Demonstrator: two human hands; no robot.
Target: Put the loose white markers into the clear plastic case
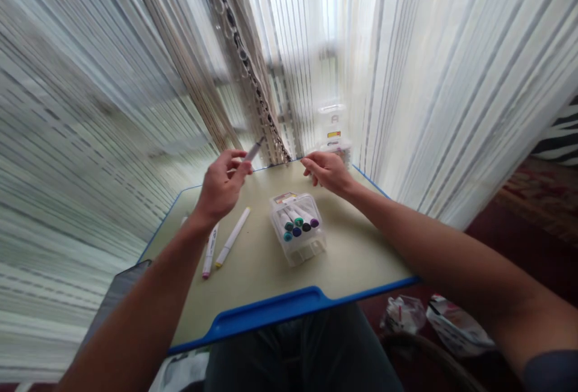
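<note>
My left hand [224, 184] is closed around a marker [253, 151], whose dark end points up and away from me. My right hand [327, 170] has its fingers pinched together above the far right of the table; whatever is in them, if anything, is too small to make out. Between and below the hands sits a clear plastic case [308, 253] holding several markers with green, blue, purple and dark ends. Beside my left forearm lie a yellow-ended marker [233, 237] and a pink-ended marker [210, 253], both flat on the table.
The pale table [253, 280] has a blue rim with a tray groove [266, 312] near my lap. Behind my right hand stands another clear case [333, 124]. String curtains [428, 79] hang around the far edge. Plastic bags [403, 315] lie on the floor at right.
</note>
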